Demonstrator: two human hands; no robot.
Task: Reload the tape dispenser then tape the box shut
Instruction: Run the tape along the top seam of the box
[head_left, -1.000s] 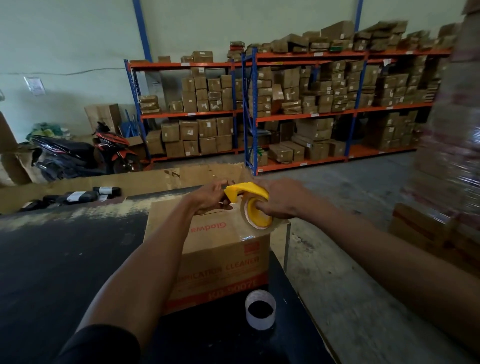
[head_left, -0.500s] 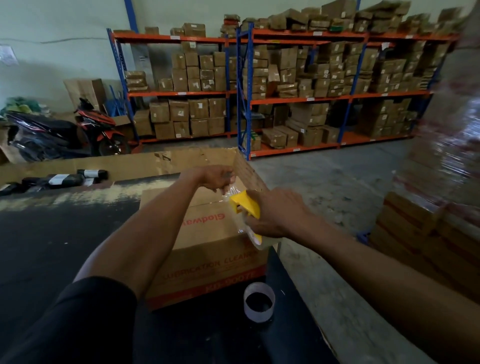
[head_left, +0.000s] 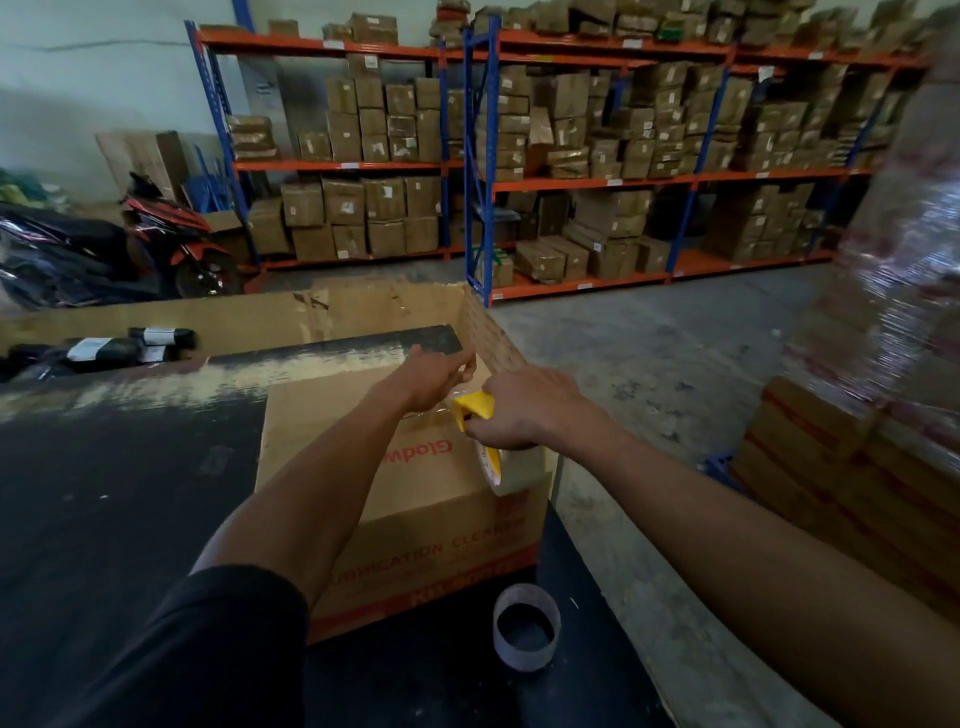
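Now, far left, a parked motorbike (head_left: 171, 234) sits against the wall, and some dark wrapped rolls (head_left: 111, 349) lie at the back of the black counter (head_left: 104, 493). Moving in, the cardboard box (head_left: 415, 499) stands on the counter near its right edge, red lettering on top and down the front face. Over it comes the left hand (head_left: 441, 376), its grip pinched on the loose end of the clear tape (head_left: 434, 413) at the far side of the box top, fingers curled tight. Just beside it, nearly touching, the right hand (head_left: 524, 410) has its grip clenched around the yellow tape dispenser (head_left: 475, 408), held above the box's right top edge. The tape roll (head_left: 511, 467) hangs in the dispenser below that hand, out over the box's right side. Down in front of the box, an empty tape core (head_left: 525, 633) stands on the counter, close to the front face but apart from it. Behind everything, blue and orange shelving (head_left: 478, 171) is packed with cartons, and on the far right a shrink-wrapped stack of boxes (head_left: 883, 415) sits on the floor, blurred.
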